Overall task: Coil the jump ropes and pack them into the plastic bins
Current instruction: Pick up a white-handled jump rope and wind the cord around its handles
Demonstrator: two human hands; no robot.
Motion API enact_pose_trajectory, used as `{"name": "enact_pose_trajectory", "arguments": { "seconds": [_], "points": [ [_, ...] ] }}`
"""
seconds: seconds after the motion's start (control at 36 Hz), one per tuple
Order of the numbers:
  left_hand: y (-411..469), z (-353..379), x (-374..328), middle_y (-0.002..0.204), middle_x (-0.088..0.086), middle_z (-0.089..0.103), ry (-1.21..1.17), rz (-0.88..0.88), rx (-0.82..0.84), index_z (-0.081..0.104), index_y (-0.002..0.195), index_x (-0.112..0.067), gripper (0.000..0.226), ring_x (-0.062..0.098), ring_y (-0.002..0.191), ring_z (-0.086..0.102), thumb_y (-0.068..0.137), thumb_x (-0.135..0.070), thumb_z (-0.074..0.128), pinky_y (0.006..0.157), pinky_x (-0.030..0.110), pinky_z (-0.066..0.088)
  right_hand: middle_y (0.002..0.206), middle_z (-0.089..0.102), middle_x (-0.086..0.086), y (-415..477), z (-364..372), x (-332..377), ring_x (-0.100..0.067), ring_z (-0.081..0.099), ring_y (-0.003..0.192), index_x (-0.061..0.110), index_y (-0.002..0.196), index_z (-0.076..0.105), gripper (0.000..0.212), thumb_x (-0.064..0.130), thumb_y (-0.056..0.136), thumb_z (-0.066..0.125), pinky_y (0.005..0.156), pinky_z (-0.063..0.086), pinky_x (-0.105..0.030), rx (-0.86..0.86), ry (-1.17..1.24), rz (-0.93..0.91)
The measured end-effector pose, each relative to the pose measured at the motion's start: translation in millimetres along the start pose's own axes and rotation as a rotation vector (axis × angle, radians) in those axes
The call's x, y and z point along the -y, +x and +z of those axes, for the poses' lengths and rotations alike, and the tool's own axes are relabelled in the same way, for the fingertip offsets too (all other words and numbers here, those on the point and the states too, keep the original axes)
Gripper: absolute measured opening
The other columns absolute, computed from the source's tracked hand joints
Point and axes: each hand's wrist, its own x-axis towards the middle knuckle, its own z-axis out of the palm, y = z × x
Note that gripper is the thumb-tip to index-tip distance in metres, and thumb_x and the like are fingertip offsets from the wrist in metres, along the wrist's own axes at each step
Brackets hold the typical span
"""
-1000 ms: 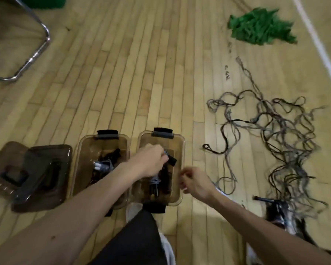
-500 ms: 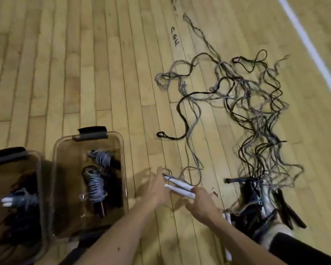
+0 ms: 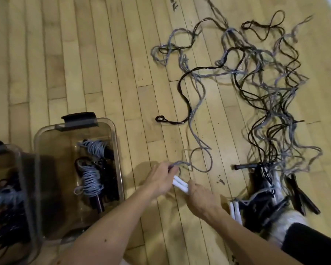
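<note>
Two white handles [image 3: 180,184] of a grey jump rope lie side by side between my hands, just above the wooden floor. My right hand [image 3: 200,199] grips their lower end. My left hand [image 3: 161,178] holds their upper end, where the grey cord [image 3: 201,161] loops away to the right. A clear plastic bin [image 3: 115,146] stands to the left with coiled grey and black ropes [image 3: 91,178] inside. A second bin [image 3: 19,169] at the far left also holds coiled ropes.
A tangle of loose grey and black ropes [image 3: 266,83] spreads over the floor at the right. Black handles and more white handles [image 3: 235,211] lie piled by my shoe [image 3: 287,222] at the lower right. Bare floorboards fill the upper left.
My left hand left the bin and joined my right hand on the white handles. The view swung right, so the bins now sit at the left edge.
</note>
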Motion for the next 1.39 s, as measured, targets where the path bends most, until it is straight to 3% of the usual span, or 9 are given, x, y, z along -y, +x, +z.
{"name": "enact_pose_trajectory", "arguments": {
  "seconds": [0.17, 0.33, 0.5, 0.61, 0.78, 0.92, 1.22, 1.28, 1.39],
  "points": [
    [-56, -35, -56, 0.063, 0.005, 0.066, -0.013, 0.059, 0.015, 0.056, 0.086, -0.017, 0.024, 0.019, 0.05, 0.062, 0.103, -0.032, 0.047, 0.064, 0.04, 0.058, 0.096, 0.054, -0.014, -69, -58, 4, -0.039, 0.057, 0.086, 0.012, 0.109, 0.032, 0.016, 0.015, 0.102, 0.047, 0.067, 0.034, -0.033, 0.023, 0.248, -0.064],
    [-177, -91, -156, 0.06, 0.002, 0.063, -0.003, 0.249, -0.107, 0.055, 0.083, -0.017, 0.025, 0.016, 0.047, 0.06, 0.101, -0.032, 0.048, 0.052, 0.028, 0.051, 0.088, 0.057, -0.004, -205, -170, 31, -0.019, 0.05, 0.07, 0.018, 0.103, 0.046, 0.019, 0.036, 0.105, 0.051, 0.064, 0.04, -0.031, -0.076, 0.382, -0.184],
    [-336, -141, -247, 0.123, -0.007, 0.055, 0.069, 0.633, -0.309, 0.052, 0.129, -0.027, 0.029, 0.007, 0.094, 0.062, 0.1, -0.029, 0.052, 0.08, 0.028, 0.049, 0.066, 0.061, 0.005, -382, -252, 56, -0.013, 0.056, 0.053, 0.012, 0.093, 0.049, 0.019, 0.025, 0.106, 0.053, 0.057, 0.05, -0.03, -0.033, 0.654, -0.45],
    [-469, -151, -290, 0.092, 0.008, 0.068, -0.077, 0.903, -0.225, 0.072, 0.092, -0.014, 0.042, 0.012, 0.088, 0.061, 0.103, -0.044, 0.044, 0.082, 0.042, 0.045, 0.068, 0.061, -0.001, -505, -281, 70, -0.017, 0.055, 0.055, 0.006, 0.102, 0.051, 0.016, 0.021, 0.105, 0.054, 0.056, 0.051, -0.03, -0.083, 0.801, -0.632],
    [-608, -124, -314, 0.066, 0.003, 0.045, -0.085, 1.283, -0.374, 0.056, 0.077, -0.023, 0.046, 0.021, 0.061, 0.048, 0.089, -0.067, 0.053, 0.059, 0.041, 0.039, 0.075, 0.058, -0.009, -633, -282, 77, -0.026, 0.056, 0.063, 0.008, 0.113, 0.061, 0.031, 0.033, 0.095, 0.059, 0.06, 0.053, -0.034, -0.065, 1.002, -0.815],
    [-689, -102, -327, 0.059, -0.008, 0.035, -0.062, 1.504, -0.586, 0.047, 0.074, -0.008, 0.048, 0.007, 0.05, 0.034, 0.096, -0.051, 0.043, 0.048, 0.019, 0.03, 0.078, 0.06, -0.014, -692, -260, 85, -0.031, 0.065, 0.068, 0.015, 0.115, 0.063, 0.034, 0.043, 0.099, 0.053, 0.072, 0.057, -0.045, 0.023, 1.001, -0.973],
    [-742, -80, -288, 0.078, -0.021, 0.058, 0.285, 1.529, -0.686, 0.064, 0.103, -0.024, 0.035, 0.006, 0.064, 0.05, 0.103, -0.047, 0.038, 0.058, 0.018, 0.038, 0.071, 0.041, -0.001, -747, -213, 68, -0.011, 0.046, 0.056, 0.01, 0.099, 0.058, 0.013, 0.021, 0.094, 0.064, 0.055, 0.046, -0.025, 0.146, 1.037, -1.029],
    [-749, -75, -279, 0.088, -0.016, 0.062, 0.271, 1.536, -0.614, 0.066, 0.114, -0.032, 0.03, 0.021, 0.068, 0.055, 0.101, -0.049, 0.045, 0.058, 0.036, 0.046, 0.072, 0.041, -0.001, -751, -207, 65, -0.011, 0.046, 0.057, 0.009, 0.105, 0.057, 0.021, 0.024, 0.092, 0.066, 0.055, 0.046, -0.025, 0.153, 1.037, -1.046],
    [-770, -63, -267, 0.07, 0.001, 0.057, 0.39, 1.543, -0.56, 0.07, 0.093, -0.033, 0.022, 0.03, 0.058, 0.05, 0.094, -0.049, 0.055, 0.051, 0.042, 0.042, 0.071, 0.045, -0.001, -762, -194, 62, -0.012, 0.046, 0.058, 0.011, 0.105, 0.062, 0.014, 0.02, 0.095, 0.064, 0.057, 0.046, -0.026, 0.131, 0.986, -1.067]
  ]
}}
